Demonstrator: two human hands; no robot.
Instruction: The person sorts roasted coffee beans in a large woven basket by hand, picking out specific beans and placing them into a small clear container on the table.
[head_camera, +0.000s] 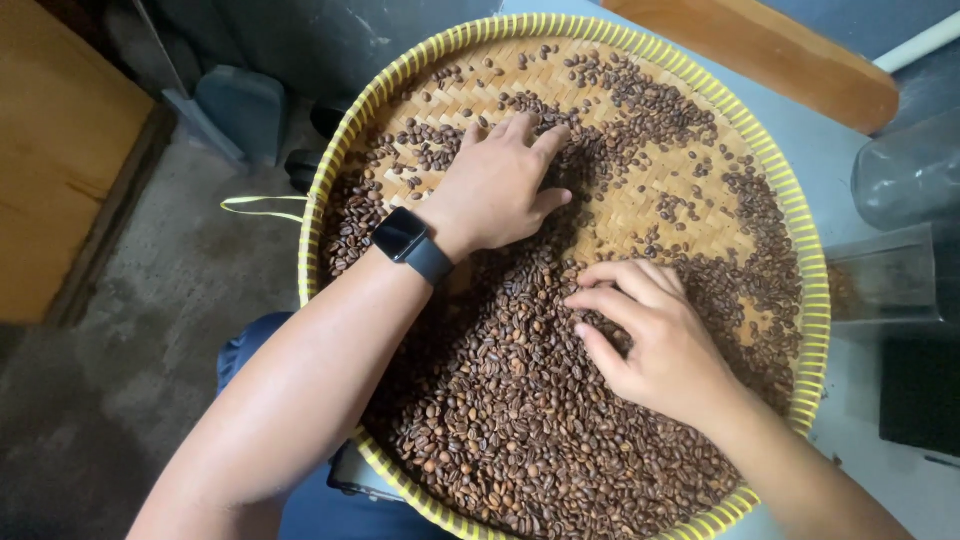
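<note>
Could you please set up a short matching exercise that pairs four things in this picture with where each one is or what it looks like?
Things:
1. left hand
2. right hand
3. woven tray
4. smartwatch

Descriptions:
A. round, with a yellow rim
B. black, strapped on a wrist
C. flat on the coffee beans near the far side of the tray
D. fingers curled into the thick heap of beans, near the right side

Pairs: 1-C, 2-D, 3-A, 4-B
</note>
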